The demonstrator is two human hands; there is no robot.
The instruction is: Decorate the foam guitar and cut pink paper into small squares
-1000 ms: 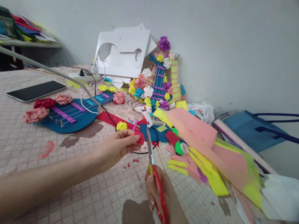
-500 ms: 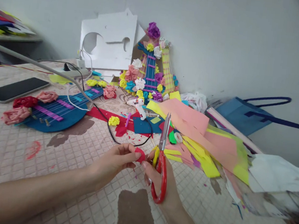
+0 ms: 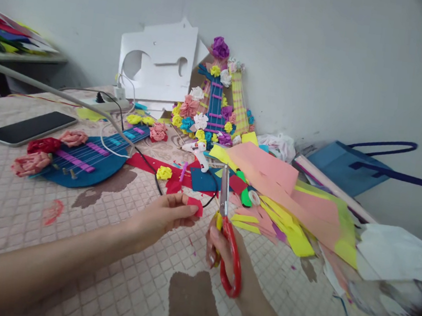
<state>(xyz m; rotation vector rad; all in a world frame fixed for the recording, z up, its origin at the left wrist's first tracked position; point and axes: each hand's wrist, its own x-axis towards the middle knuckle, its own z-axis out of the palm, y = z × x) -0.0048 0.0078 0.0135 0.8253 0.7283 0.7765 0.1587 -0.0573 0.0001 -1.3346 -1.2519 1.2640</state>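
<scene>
My left hand (image 3: 163, 216) pinches a small red paper piece (image 3: 195, 206) between thumb and fingers, held just above the patterned cloth. My right hand (image 3: 220, 247) grips red-handled scissors (image 3: 229, 245); their blades point up and away, closed or nearly so, a little to the right of the red piece and not touching it. Tiny red paper scraps lie on the cloth under both hands.
A blue paper guitar (image 3: 94, 158) with paper roses lies at left, with a phone (image 3: 29, 127) beyond it. A white glue gun (image 3: 196, 151), its black cable, and decorated paper guitars (image 3: 214, 103) stand against the wall. Loose coloured sheets (image 3: 290, 196) and a blue bag (image 3: 349, 165) fill the right.
The hands had come together with the red piece between them; now they are apart again. The scissors tilted slightly left and the view shifted a little.
</scene>
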